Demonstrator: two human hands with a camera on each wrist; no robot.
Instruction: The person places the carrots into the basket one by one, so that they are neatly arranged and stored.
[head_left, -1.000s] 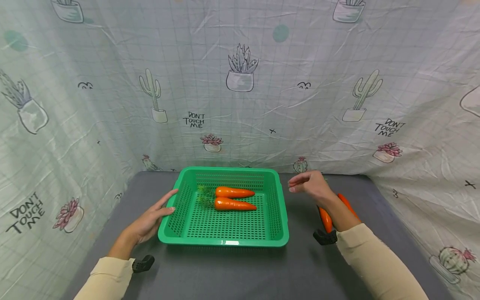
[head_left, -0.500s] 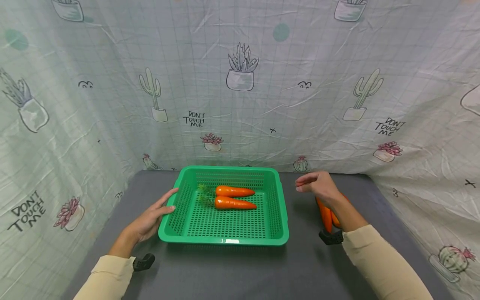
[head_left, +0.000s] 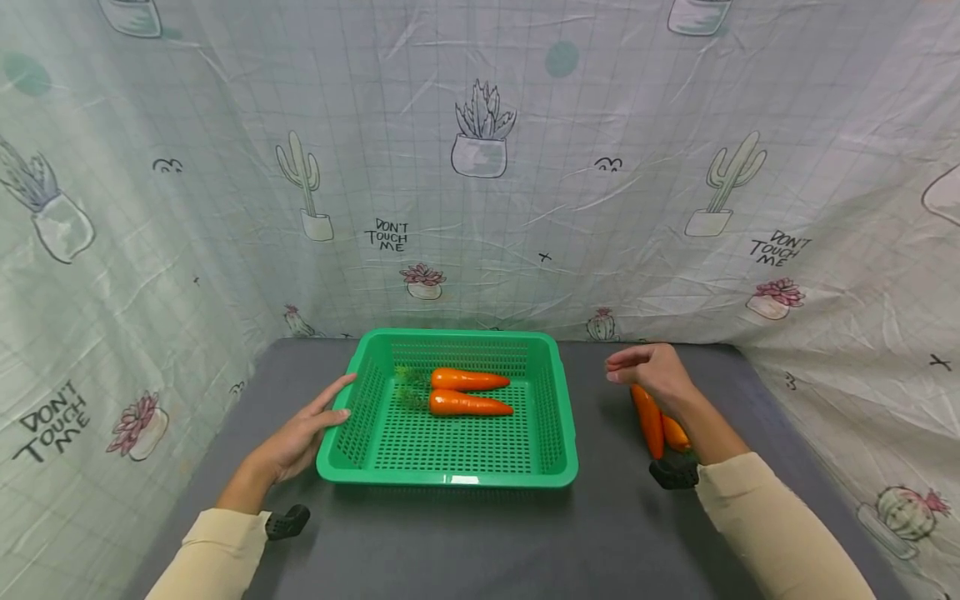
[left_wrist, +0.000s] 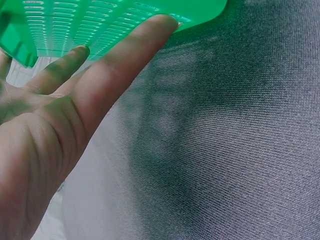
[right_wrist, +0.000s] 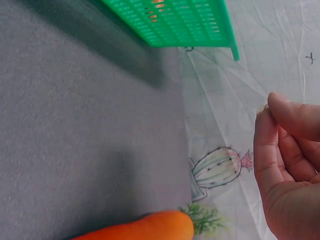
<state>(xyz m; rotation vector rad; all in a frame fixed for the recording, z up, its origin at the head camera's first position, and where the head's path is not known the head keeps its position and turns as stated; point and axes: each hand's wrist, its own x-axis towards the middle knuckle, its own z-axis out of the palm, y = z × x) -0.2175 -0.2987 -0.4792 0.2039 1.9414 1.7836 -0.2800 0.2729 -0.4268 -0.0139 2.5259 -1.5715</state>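
Straight fingers of the left hand (head_left: 300,437) are laid against the basket (head_left: 448,475) rim, steadying it on the tabletop (head_left: 465,542). Loosely curled and holding nothing, the right hand (head_left: 652,372) is poised above two carrots (head_left: 648,417) beside the basket; farther back, two more carrots (head_left: 468,393) lie inside it.

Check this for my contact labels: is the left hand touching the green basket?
Touching. In the left wrist view the left hand lays straight fingertips against the green basket wall; the head view agrees.
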